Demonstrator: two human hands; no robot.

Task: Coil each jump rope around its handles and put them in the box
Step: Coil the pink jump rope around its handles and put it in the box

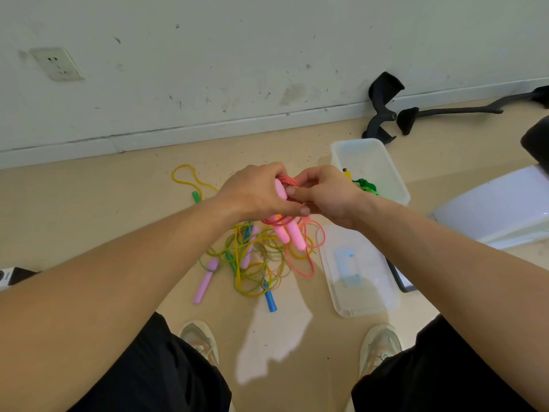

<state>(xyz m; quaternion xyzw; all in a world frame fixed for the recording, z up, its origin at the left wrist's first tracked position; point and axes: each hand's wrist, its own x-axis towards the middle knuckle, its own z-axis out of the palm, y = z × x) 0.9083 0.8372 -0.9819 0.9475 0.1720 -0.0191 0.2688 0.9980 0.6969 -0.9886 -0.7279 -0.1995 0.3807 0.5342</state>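
Left hand (255,191) curled round the pink rope (292,233) at its handles, right hand (329,193) pinching coils; I've one green rope (367,185) in the box (393,179), tangle (255,263) left on the floor (118,203).

The place is a plain, hard-used indoor room, more likely a back office or storeroom than a home. It has a scuffed, marked pale wall (267,40) with a white wall socket (56,63) set low, a light skirting board (208,130), and a beige floor (89,209) speckled with small debris. Loose black chair armrests (381,108) lie by the wall, and a tangle of jump ropes (252,263) lies straight on the floor.
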